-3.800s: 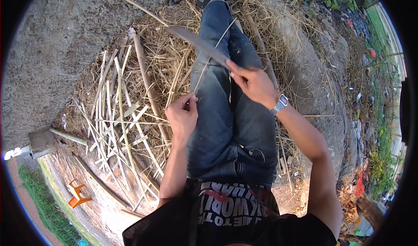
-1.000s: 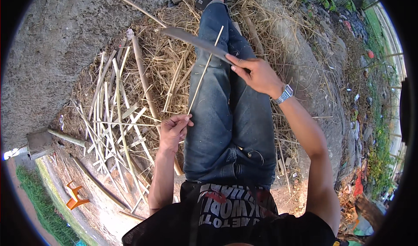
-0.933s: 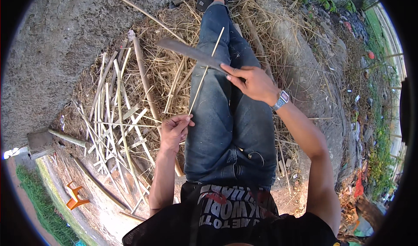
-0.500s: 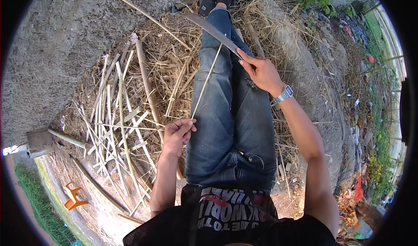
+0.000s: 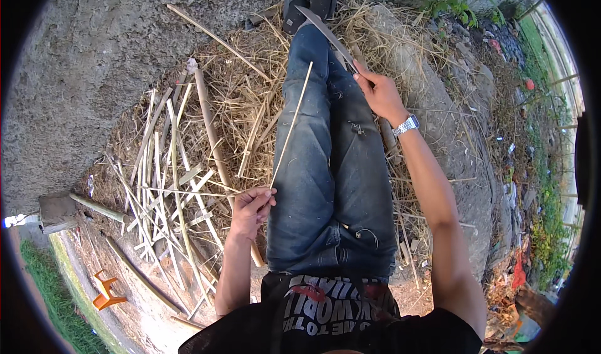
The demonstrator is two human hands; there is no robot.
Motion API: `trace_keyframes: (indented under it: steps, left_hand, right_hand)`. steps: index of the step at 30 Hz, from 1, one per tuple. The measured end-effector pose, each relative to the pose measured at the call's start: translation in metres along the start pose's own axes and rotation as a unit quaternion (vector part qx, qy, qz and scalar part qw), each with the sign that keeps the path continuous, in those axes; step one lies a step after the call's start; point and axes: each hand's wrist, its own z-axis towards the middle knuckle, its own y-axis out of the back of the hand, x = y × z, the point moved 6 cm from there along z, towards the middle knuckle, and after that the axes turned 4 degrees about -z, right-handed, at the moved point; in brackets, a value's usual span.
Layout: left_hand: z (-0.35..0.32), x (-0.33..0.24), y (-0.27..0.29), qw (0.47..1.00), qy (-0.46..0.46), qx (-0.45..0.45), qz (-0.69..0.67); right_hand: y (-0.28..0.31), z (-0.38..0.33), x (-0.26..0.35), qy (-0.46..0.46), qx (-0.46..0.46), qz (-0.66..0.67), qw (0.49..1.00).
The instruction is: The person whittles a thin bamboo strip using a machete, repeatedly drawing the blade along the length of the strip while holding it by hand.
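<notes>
My left hand (image 5: 251,210) is closed, pinching the lower end of a thin pale stick (image 5: 292,125). That stick slants up over my left thigh and knee, its far end free in the air. In my right hand (image 5: 380,96) is the handle end of a long-bladed knife (image 5: 325,33), mostly hidden by my fingers. Its blade points up and left toward my shoes, above my shins and apart from the stick. My outstretched legs in blue jeans (image 5: 360,185) lie beneath both hands.
Left of my legs lies a loose pile of split pale strips (image 5: 172,185), with a thicker pole (image 5: 211,125) beside it. Straw (image 5: 250,91) covers the ground. A large rock (image 5: 432,103) stands to the right. An orange plastic chair (image 5: 107,292) is at lower left.
The knife has moved off the stick's far end, its blade now farther up and right and turned more edge-on. My left hand has shifted slightly down and left with the stick.
</notes>
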Motion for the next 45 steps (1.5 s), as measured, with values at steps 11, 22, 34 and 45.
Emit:
trace_keyframes:
  steps: [11,22,34,45]
  left_hand:
    - [0.008,-0.005,-0.011,0.996,0.073,-0.008,-0.049]
    - [0.012,-0.001,0.000,0.998,0.041,0.003,-0.041]
    - [-0.007,-0.013,0.011,1.000,0.000,-0.024,0.019]
    - [0.004,-0.017,0.003,0.993,-0.049,-0.061,0.092]
  right_hand:
    - [-0.023,-0.058,0.068,0.172,0.119,-0.049,0.977]
    - [-0.011,-0.021,0.049,0.137,0.095,-0.056,0.984]
    - [0.000,0.006,-0.004,0.020,0.032,-0.056,0.998]
    - [-0.022,-0.045,0.062,0.159,0.120,-0.035,0.979]
